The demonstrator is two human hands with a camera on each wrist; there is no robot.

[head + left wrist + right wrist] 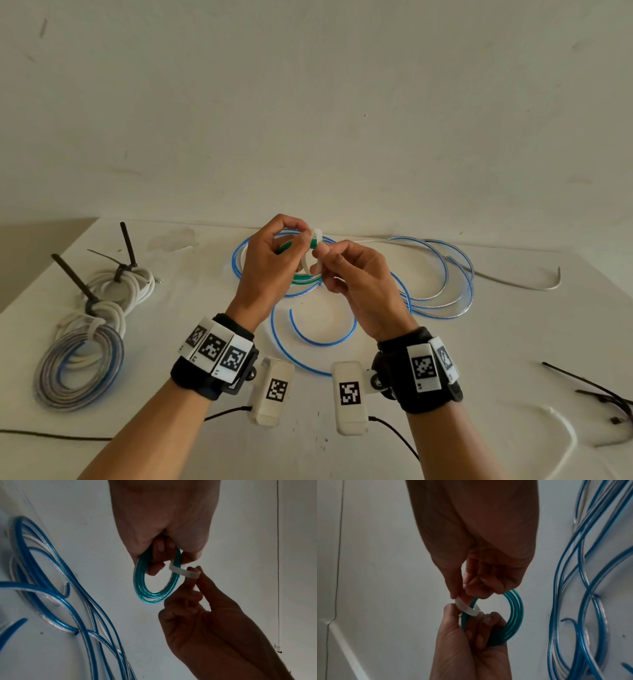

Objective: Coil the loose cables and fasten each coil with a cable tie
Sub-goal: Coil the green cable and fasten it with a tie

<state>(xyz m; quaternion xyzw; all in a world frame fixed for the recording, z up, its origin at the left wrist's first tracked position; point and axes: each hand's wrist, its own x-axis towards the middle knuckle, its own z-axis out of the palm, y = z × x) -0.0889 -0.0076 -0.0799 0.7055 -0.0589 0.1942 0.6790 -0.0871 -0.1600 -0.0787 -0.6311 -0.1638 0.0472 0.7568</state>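
The left hand curls round the green coil, held up mid-table so the white tie can wrap it; the right hand pinches the tie's end (not yet locked, I judge).

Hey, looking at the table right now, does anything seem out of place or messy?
Mostly the blue cables: they sprawl loose and overlapping behind the hands, not yet coiled. The left hand grips a small green coil while the right hand pinches a white cable tie. Nothing looks damaged.
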